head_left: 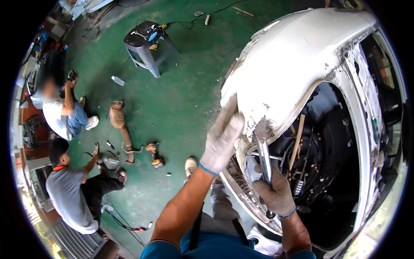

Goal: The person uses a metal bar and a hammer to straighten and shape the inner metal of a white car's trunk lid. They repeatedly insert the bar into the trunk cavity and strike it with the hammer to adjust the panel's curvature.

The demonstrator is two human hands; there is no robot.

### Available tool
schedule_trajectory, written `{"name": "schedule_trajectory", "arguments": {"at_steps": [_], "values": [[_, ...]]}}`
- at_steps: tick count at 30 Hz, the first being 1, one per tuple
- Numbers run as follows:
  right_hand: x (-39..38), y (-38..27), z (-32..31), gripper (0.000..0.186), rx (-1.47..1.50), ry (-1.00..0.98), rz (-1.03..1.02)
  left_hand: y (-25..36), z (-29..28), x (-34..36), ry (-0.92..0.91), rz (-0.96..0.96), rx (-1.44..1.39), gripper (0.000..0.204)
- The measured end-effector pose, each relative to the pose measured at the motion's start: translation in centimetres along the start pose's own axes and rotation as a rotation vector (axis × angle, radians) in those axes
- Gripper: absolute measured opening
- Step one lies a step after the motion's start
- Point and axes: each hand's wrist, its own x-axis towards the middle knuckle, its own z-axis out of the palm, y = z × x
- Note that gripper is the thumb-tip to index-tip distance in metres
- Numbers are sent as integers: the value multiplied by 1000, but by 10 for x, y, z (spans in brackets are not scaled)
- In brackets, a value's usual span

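Observation:
My left hand (222,142), in a pale knit glove, lies against the edge of a white car body panel (293,47), fingers extended. My right hand (277,194), also gloved, is closed round a long steel tool (265,162) with a broad, flat tip. That tip touches the scratched, dirty patch beside the panel's curved lower lip. Beside and beneath the tool is the dark open compartment (330,164), with a wooden stick (296,142) lying across part of it.
Two co-workers (64,190) sit low at the left, one holding a tool. On the green floor (189,73) are a plastic stool (142,60), a bottle (117,80), a brown metal part (117,116), a yellow drill (154,155) and hoses. My feet show below my left hand.

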Motion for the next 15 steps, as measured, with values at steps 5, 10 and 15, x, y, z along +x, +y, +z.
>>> {"name": "schedule_trajectory", "arguments": {"at_steps": [5, 10, 15], "values": [[-4, -14, 9, 33, -78, 105, 139, -13, 13, -33, 33, -166, -423, 85], [-9, -27, 17, 27, 124, 270, 261, -8, 10, -29, 44, -193, -544, 67], [-3, -19, 27, 26, 22, 136, 253, -10, 9, -30, 55, -204, -508, 68]]}}
